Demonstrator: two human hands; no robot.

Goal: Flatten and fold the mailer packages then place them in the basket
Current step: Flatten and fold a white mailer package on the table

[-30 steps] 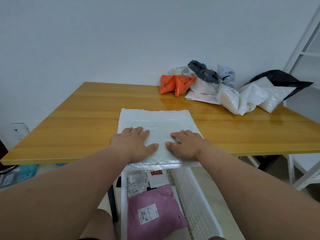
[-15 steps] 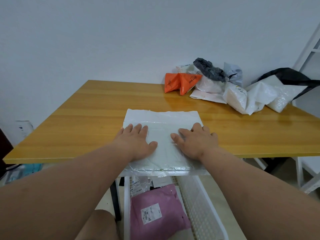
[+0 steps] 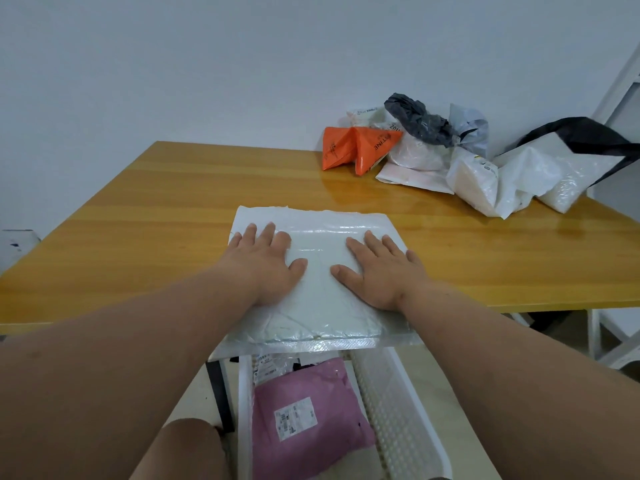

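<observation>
Two hands lie flat with fingers straight, the left hand (image 3: 265, 263) and right hand (image 3: 377, 268) side by side on the white mailer (image 3: 318, 244) at the near edge of the worktop (image 3: 138, 220), neither grip closed on anything; this looks like pressing the air out so the mailer will fold, and its near end overhangs the edge right above the white basket (image 3: 408, 414) on the floor. A pink mailer (image 3: 304, 393) with a label too small to read already lies in that basket. More crumpled mailers wait at the far right corner, where the orange one (image 3: 349, 147) shows letters that look like "TINE".
</observation>
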